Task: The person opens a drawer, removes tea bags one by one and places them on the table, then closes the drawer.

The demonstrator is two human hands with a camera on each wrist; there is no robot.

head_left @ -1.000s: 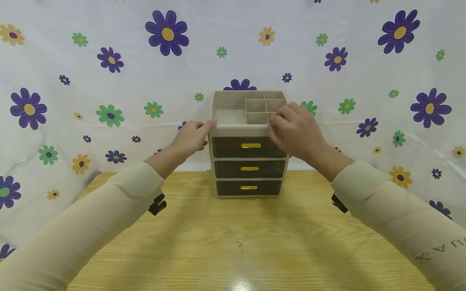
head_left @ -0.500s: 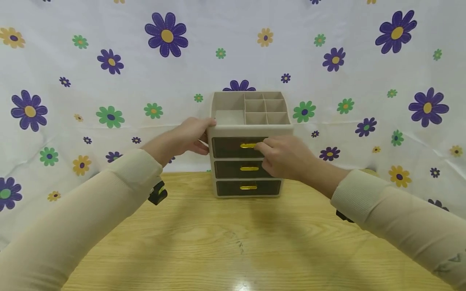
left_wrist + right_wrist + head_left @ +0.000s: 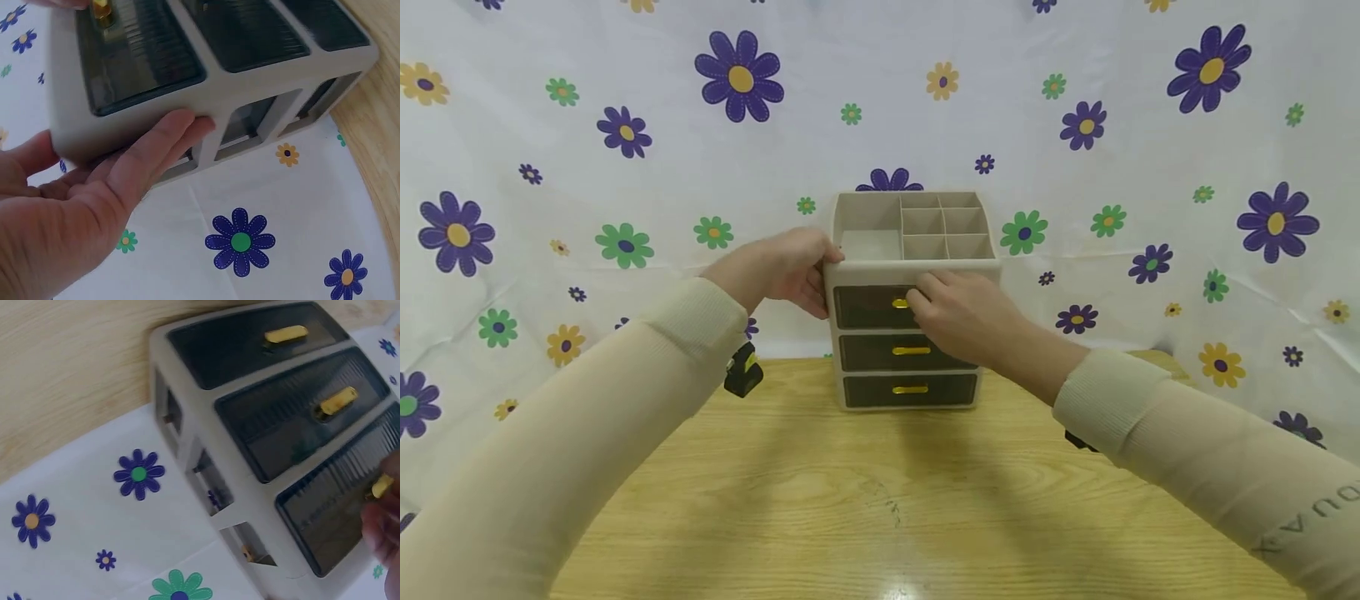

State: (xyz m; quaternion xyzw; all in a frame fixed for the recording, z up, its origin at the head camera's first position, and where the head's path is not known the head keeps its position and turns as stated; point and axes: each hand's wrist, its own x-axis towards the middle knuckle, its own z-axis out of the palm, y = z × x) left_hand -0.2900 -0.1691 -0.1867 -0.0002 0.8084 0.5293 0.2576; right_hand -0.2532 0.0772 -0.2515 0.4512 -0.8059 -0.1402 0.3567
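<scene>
A beige desktop drawer organizer (image 3: 917,268) stands upright on the table, with dark see-through drawers and gold handles. My left hand (image 3: 793,265) holds its upper left corner, thumb over the top edge. In the left wrist view the fingers (image 3: 156,150) lie along the organizer's side wall, which has window-like cutouts. At the front, my right hand (image 3: 958,315) grips the gold handle (image 3: 900,304) of the top drawer (image 3: 865,308). The right wrist view shows fingertips on either side of that handle (image 3: 380,486). All the drawers sit flush with the frame.
The organizer's open top has one large compartment (image 3: 871,242) and several small ones (image 3: 967,221). Behind it hangs a white cloth (image 3: 880,50) with a flower print. The wooden table (image 3: 820,500) stretches out in front.
My right hand has moved from the organizer's top right edge down to the top drawer's handle and closed on it. The left hand stays at the left corner, its wrist slightly higher.
</scene>
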